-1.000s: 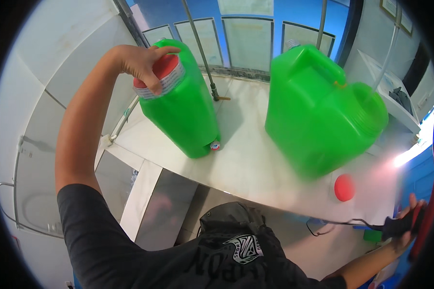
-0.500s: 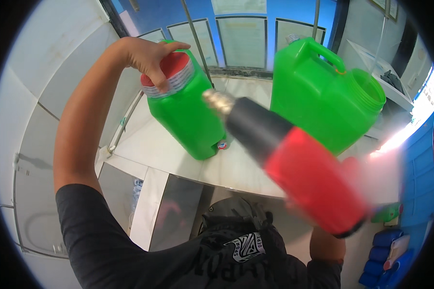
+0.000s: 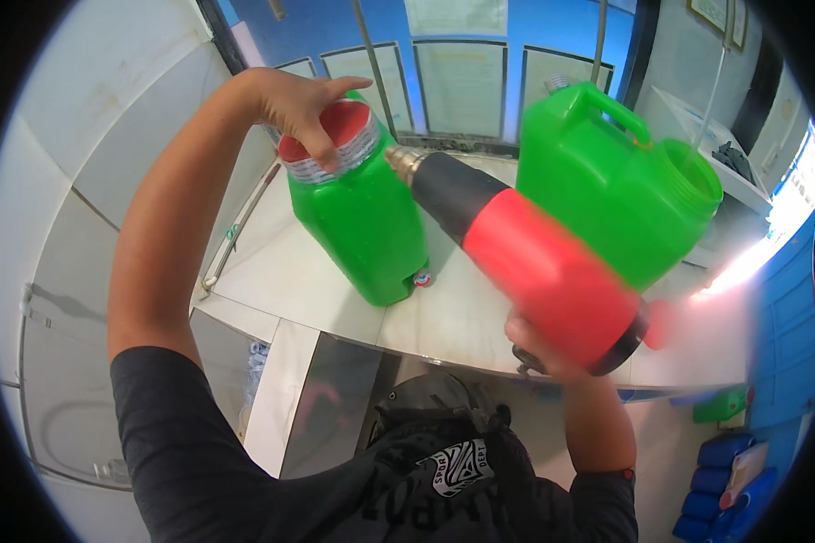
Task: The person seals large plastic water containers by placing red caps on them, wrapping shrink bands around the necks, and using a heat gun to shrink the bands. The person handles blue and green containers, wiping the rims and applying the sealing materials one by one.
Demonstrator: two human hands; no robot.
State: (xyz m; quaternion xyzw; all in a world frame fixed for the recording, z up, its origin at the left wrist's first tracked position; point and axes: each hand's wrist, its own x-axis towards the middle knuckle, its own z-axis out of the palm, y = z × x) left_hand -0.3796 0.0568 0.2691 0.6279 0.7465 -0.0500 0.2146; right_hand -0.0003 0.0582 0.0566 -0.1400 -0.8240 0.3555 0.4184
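Toward eleven o'clock, the bare left hand (image 3: 301,101) has its grip clasped over a round red lid (image 3: 348,122), thumb on the white printed band (image 3: 359,150) ringing it. Below, a glossy green plastic jerrycan (image 3: 362,235) stands on the white table (image 3: 448,328), with a small red-and-white round fitting (image 3: 422,279) low down. The bare right hand (image 3: 550,351), at four o'clock, has its grip wrapped around a red-and-black heat gun (image 3: 543,271), metal nozzle (image 3: 404,163) toward the jerrycan. Toward two o'clock stands an open-mouthed green plastic canister (image 3: 584,185).

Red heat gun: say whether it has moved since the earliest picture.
Yes, leftward: the heat gun has come from the right of the white counter to over it.
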